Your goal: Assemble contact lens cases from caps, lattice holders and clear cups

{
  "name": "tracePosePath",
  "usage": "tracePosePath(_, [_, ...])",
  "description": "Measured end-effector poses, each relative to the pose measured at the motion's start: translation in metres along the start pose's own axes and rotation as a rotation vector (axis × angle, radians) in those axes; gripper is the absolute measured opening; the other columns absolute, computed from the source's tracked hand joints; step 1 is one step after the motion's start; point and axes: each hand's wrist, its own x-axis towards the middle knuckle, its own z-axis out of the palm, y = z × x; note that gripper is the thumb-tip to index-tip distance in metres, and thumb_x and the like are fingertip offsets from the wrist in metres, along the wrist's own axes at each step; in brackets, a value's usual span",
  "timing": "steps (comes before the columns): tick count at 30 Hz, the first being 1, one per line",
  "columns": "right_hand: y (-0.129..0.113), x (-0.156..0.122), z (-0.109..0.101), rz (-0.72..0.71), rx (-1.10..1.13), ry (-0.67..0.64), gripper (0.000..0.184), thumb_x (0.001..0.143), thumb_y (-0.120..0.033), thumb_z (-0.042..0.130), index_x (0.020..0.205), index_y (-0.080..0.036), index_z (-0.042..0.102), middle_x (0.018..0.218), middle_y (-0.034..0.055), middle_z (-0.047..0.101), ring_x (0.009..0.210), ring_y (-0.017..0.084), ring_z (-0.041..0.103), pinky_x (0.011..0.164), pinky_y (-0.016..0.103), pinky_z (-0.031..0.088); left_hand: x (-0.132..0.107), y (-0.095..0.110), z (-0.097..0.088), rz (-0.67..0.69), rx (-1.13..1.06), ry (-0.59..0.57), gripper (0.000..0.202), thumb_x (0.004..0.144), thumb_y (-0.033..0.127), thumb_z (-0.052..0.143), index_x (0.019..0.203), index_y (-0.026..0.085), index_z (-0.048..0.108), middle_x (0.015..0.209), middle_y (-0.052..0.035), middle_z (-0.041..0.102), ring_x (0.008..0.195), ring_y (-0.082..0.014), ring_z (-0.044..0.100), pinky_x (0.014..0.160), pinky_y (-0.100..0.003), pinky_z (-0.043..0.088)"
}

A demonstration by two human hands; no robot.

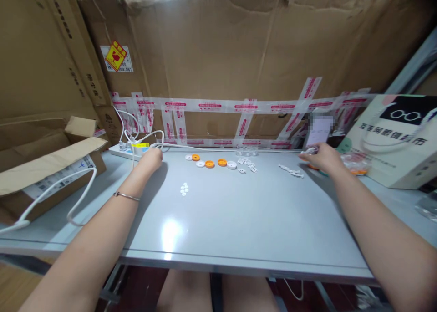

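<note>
My left hand [152, 158] reaches far across the grey table [218, 221] with its fingers curled in, resting beside a white power strip [131, 150] and its white cable [177, 145]. My right hand [321, 157] is stretched to the far right and closed on a small clear plastic bag [309, 151] of small parts. Between the hands lie orange and white round discs [210, 163], a scatter of tiny white pieces [246, 162], a small cluster of white dots [184, 189] and more white pieces [291, 170].
A taped cardboard wall [239, 75] closes the back. An open cardboard box [44, 166] with a looping white cable sits on the left. A white box with printed glasses [392, 139] and a bag of orange parts [357, 162] stand on the right.
</note>
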Motion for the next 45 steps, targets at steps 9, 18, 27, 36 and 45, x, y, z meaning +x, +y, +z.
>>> tracePosePath(9, [0.009, 0.003, -0.003, -0.044, -0.051, -0.084, 0.040, 0.064, -0.028, 0.068, 0.098, -0.015, 0.052, 0.092, 0.0200, 0.061, 0.079, 0.026, 0.055, 0.065, 0.034, 0.034, -0.042, 0.090, -0.016, 0.525, -0.248, 0.108, 0.022, 0.081, 0.011, 0.045, 0.086, 0.016, 0.066, 0.089, -0.0060, 0.067, 0.084, -0.0174, 0.060, 0.078, -0.027, 0.046])
tracePosePath(18, [0.003, -0.009, 0.013, -0.178, -0.113, -0.018, 0.029, 0.060, -0.022, 0.068, 0.085, -0.018, 0.052, 0.082, 0.0192, 0.059, 0.091, 0.034, 0.050, 0.069, 0.040, 0.029, -0.075, 0.126, -0.008, 0.876, -0.498, -0.026, 0.016, 0.081, 0.008, 0.048, 0.083, 0.015, 0.063, 0.082, -0.0047, 0.064, 0.074, -0.0134, 0.058, 0.069, -0.023, 0.045])
tracePosePath(27, [0.002, -0.018, 0.014, -0.149, -0.116, 0.112, 0.023, 0.060, -0.024, 0.069, 0.077, -0.016, 0.057, 0.101, 0.0243, 0.052, 0.102, 0.035, 0.040, 0.074, 0.044, 0.027, -0.078, 0.131, -0.005, 0.879, -0.532, -0.052, 0.017, 0.080, 0.006, 0.048, 0.084, 0.014, 0.062, 0.083, -0.0056, 0.063, 0.075, -0.0138, 0.057, 0.070, -0.024, 0.045])
tracePosePath(36, [-0.032, -0.033, 0.003, -0.239, 0.001, 0.276, 0.052, 0.075, -0.042, 0.055, 0.119, -0.016, 0.046, 0.125, 0.0227, 0.040, 0.108, 0.037, 0.033, 0.082, 0.046, 0.026, -0.076, 0.133, 0.005, 0.829, -0.535, 0.003, 0.016, 0.079, 0.011, 0.050, 0.088, 0.016, 0.063, 0.082, -0.0051, 0.063, 0.072, -0.0143, 0.058, 0.068, -0.025, 0.046])
tracePosePath(45, [-0.059, -0.048, 0.002, -0.418, 0.170, 0.241, 0.040, 0.076, -0.040, 0.052, 0.111, -0.021, 0.054, 0.114, 0.0151, 0.049, 0.108, 0.034, 0.039, 0.085, 0.046, 0.032, -0.074, 0.135, 0.007, 0.728, -0.618, 0.053, 0.018, 0.082, 0.012, 0.050, 0.095, 0.015, 0.062, 0.090, -0.0067, 0.068, 0.079, -0.0156, 0.062, 0.072, -0.027, 0.048])
